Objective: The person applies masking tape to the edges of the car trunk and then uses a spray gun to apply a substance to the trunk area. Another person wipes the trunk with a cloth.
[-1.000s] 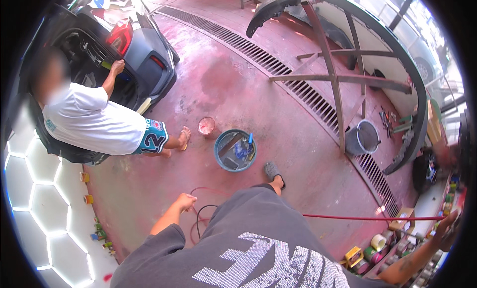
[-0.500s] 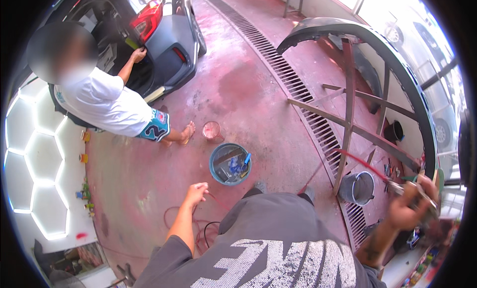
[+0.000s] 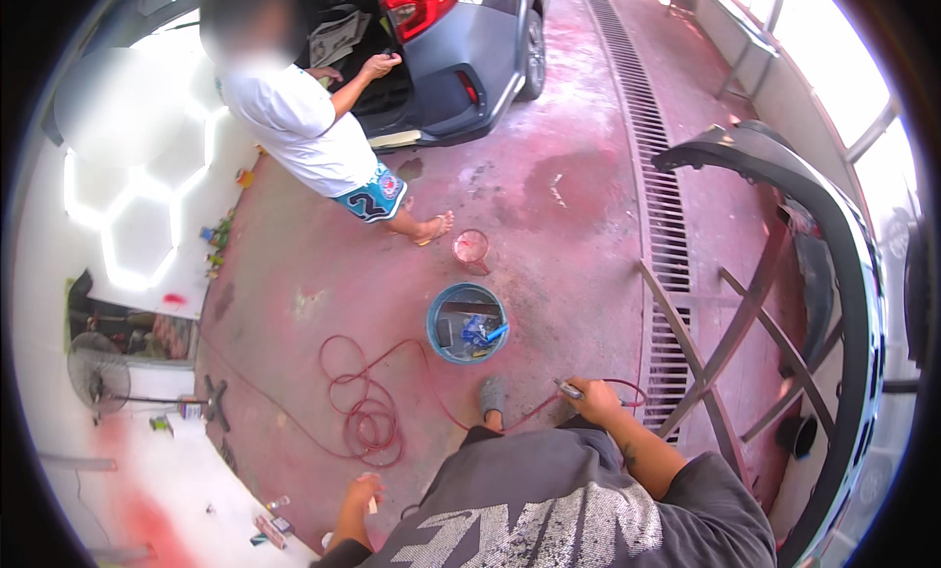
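My right hand (image 3: 595, 403) is closed around a silver air blow gun (image 3: 567, 388), held in front of my body above the floor. A red air hose (image 3: 624, 384) loops out beside this hand, and more hose (image 3: 375, 421) lies in coils on the floor to the left. My left hand (image 3: 364, 492) hangs low at my left side with its fingers curled. Something small and pale shows at its fingertips, too small to name. Ahead of my feet stands a blue tub (image 3: 429, 325) holding a blue cloth or wrapper and several dark flat pieces, apart from both hands.
Beyond the tub is a small reddish pail (image 3: 471, 266). A co-worker in a white shirt (image 3: 304, 127) stands at the open back of a grey car (image 3: 456, 49). A bumper (image 3: 833, 191) rests on a metal stand (image 3: 701, 372) to the right, beside a floor grate (image 3: 667, 205). A fan (image 3: 98, 372) stands left.
My right hand has swung from the far right to in front of my body, still gripping the air blow gun. My left hand has dropped lower and closer. The view has turned left.
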`<state>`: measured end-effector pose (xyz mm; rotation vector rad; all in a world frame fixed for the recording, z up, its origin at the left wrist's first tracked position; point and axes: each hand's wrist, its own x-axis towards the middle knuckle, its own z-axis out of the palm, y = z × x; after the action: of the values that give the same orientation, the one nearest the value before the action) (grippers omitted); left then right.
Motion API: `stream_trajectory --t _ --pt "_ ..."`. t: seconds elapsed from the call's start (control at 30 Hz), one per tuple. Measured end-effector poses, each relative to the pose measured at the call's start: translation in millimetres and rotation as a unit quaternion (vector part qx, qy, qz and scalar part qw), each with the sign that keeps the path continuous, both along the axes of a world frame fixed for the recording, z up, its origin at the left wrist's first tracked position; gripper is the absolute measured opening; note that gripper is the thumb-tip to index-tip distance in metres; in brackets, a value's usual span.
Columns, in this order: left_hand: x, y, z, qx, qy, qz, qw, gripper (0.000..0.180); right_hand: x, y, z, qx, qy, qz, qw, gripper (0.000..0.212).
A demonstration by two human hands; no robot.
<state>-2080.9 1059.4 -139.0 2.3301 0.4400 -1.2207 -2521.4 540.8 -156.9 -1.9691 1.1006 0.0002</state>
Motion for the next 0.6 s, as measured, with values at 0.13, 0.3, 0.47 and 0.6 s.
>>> stream_trajectory --t 0.13,0.3,0.47,0.6 --pt "-79 -8 28 -0.001 -0.02 -0.044 0.999 0.039 -25 -36 -23 0.037 0.046 0.031 0.998 0.033" --pt "-113 -104 66 -0.092 -0.074 -0.055 0.991 0.046 -43 -75 -14 0.042 -0.022 0.005 0.999 0.035" --pt "-140 -123 58 -0.107 -0.07 -0.102 0.987 0.045 -26 -85 -16 0.065 -0.005 0.041 0.997 0.038" --pt "-150 -84 35 -0.085 -0.025 -0.125 0.988 0.045 -6 -69 -21 0.042 0.017 0.108 0.993 0.04"
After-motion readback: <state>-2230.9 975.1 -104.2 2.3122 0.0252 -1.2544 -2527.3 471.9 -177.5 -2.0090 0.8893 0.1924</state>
